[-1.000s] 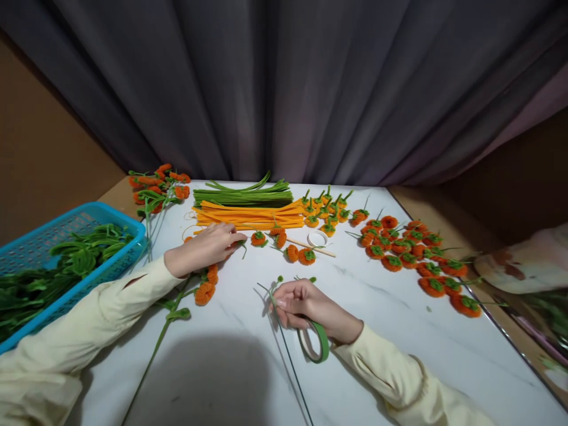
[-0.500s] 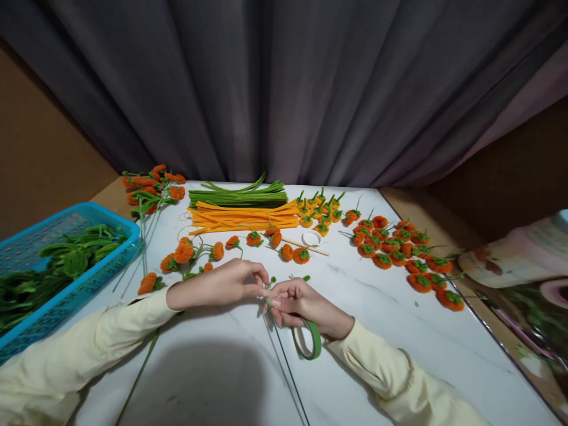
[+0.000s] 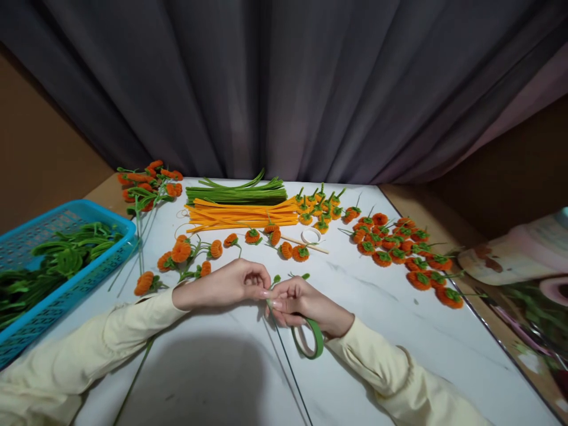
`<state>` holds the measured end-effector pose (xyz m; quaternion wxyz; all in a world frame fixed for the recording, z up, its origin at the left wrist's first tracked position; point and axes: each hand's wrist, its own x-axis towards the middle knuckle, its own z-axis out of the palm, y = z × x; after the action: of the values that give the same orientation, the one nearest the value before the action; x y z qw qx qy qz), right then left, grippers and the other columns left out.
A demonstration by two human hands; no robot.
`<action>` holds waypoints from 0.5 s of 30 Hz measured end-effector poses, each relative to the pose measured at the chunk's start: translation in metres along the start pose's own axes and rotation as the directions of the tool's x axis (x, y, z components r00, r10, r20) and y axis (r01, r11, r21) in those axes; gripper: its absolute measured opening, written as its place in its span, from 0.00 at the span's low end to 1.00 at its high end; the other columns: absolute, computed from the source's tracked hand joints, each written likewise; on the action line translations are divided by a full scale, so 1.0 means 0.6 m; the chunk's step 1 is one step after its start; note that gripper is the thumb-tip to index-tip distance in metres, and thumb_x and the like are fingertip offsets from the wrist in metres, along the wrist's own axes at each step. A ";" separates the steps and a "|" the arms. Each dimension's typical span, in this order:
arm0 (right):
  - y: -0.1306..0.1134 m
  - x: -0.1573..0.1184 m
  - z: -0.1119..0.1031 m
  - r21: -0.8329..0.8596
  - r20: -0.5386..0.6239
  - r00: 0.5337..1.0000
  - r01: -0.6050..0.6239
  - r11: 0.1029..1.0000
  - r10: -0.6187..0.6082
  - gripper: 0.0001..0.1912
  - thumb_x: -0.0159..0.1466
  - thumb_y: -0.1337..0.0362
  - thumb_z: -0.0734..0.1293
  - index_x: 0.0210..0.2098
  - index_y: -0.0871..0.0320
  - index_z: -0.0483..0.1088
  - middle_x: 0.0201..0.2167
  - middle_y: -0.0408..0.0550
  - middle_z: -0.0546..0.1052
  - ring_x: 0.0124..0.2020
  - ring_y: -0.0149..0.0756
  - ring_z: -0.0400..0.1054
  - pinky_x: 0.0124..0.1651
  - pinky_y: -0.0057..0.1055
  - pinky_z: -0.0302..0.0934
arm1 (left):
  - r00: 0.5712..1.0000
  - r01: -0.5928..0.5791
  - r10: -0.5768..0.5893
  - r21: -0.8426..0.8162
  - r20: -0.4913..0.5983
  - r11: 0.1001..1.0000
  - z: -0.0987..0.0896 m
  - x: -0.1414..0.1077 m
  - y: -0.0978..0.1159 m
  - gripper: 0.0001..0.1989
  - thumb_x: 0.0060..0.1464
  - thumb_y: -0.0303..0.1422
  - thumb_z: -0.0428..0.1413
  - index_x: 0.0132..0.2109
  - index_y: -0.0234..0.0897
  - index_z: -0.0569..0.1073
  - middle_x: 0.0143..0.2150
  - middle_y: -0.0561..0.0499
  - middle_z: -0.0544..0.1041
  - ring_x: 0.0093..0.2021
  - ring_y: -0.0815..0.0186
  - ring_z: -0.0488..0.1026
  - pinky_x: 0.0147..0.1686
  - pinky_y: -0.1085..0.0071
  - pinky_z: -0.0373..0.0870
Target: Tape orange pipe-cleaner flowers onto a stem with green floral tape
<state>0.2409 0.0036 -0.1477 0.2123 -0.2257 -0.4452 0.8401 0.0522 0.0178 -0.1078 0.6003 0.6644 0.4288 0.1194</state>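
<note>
My left hand (image 3: 242, 283) pinches the top of a thin dark green stem (image 3: 288, 364) at the centre of the table. Its fingertips meet those of my right hand (image 3: 299, 303), which also closes around the stem top. A roll of green tape (image 3: 318, 340) hangs against the underside of my right hand. The stem runs down toward the near edge of the view. Small green tips (image 3: 277, 278) show just beyond the fingers. Orange fuzzy pumpkin-like pieces (image 3: 181, 251) with green stems lie beyond my left wrist.
A blue basket (image 3: 128, 239) of green pieces stands left. Green strips (image 3: 239, 193), orange strips (image 3: 242, 214), a white ring (image 3: 311, 236) and a wooden stick lie behind the hands. Many orange pieces (image 3: 382, 258) lie right, near a large bottle-like container (image 3: 510, 254).
The view has shifted slightly, with the basket a little farther left. Both hands keep nearly the same pinch on the stem top.
</note>
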 end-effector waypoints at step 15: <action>-0.008 -0.007 -0.006 0.144 0.274 0.960 -0.097 0.985 0.055 0.10 0.55 0.66 0.70 0.27 0.70 0.74 0.16 0.45 0.72 0.09 0.18 0.51 0.12 0.21 0.40 | 0.839 -0.542 0.536 0.247 0.096 0.803 0.012 -0.020 0.032 0.09 0.58 0.34 0.52 0.32 0.34 0.69 0.30 0.50 0.73 0.30 0.71 0.67 0.33 0.77 0.63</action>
<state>0.2474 0.0060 -0.1446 0.1343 -0.1093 -0.3939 0.9027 0.0581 0.0058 -0.0884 0.4520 0.8339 0.2282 0.2196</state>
